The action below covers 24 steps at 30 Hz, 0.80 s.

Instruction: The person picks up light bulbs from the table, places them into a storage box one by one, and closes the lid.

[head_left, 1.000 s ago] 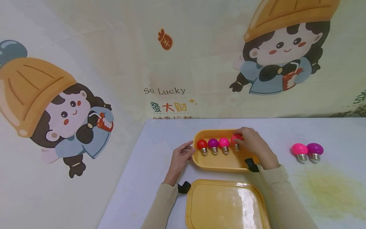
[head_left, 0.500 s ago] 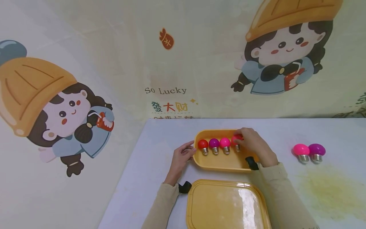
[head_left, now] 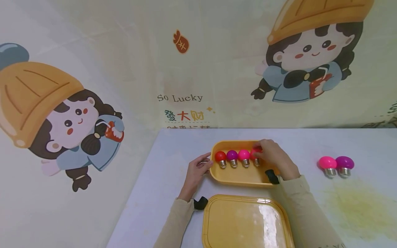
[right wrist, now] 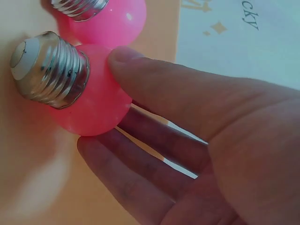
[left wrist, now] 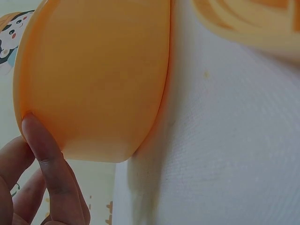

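Observation:
My right hand (head_left: 273, 155) reaches over the right end of an orange plastic container (head_left: 238, 177) and grips a pinkish-red light bulb (right wrist: 96, 101). Thumb and fingers lie round its coloured globe, with the silver screw base exposed. Left of it in a row stand a pink bulb (head_left: 244, 155), a purple bulb (head_left: 232, 155) and a red bulb (head_left: 220, 156), globes towards the far side. At the container's left end, my left hand (head_left: 195, 172) rests its fingertips (left wrist: 35, 124) against the outer wall at the rim, fingers fairly straight.
A yellow-orange lid or tray (head_left: 242, 220) lies on the white table (head_left: 149, 193), nearer to me than the container. Off to the right lie another pink bulb (head_left: 327, 162) and another purple bulb (head_left: 345, 163), side by side. A printed backdrop (head_left: 223, 69) rises behind the table.
My right hand has shifted slightly left, bringing the pinkish-red bulb closer to the pink one. My left hand stays at the container's end. The head view has turned a little.

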### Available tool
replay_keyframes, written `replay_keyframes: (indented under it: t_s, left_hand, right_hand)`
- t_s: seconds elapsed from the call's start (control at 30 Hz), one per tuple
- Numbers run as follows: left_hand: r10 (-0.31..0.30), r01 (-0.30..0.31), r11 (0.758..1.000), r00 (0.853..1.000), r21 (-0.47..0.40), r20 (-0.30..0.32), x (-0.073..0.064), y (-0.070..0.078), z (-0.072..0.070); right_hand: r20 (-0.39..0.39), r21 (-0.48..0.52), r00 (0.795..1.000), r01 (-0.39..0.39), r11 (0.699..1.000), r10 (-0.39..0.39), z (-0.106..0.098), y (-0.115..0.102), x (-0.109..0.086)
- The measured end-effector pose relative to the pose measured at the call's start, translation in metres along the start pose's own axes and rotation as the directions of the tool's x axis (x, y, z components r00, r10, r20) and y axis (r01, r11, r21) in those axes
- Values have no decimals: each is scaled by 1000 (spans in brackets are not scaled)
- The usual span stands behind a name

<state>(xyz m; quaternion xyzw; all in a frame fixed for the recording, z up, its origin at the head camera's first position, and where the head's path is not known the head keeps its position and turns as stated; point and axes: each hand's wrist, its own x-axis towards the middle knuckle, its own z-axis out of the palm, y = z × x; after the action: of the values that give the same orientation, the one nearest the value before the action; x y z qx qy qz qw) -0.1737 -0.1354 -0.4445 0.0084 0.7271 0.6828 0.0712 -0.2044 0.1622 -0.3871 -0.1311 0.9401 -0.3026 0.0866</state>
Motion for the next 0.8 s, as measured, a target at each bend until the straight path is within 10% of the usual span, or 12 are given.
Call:
replay_keyframes:
  t_s: [0.8]
  left_hand:
    - [0,-1,1000,1000,11,8,-3,8,2]
  right_hand:
    - [-36,-65,999,-15,998,12,-22,-5,-17]
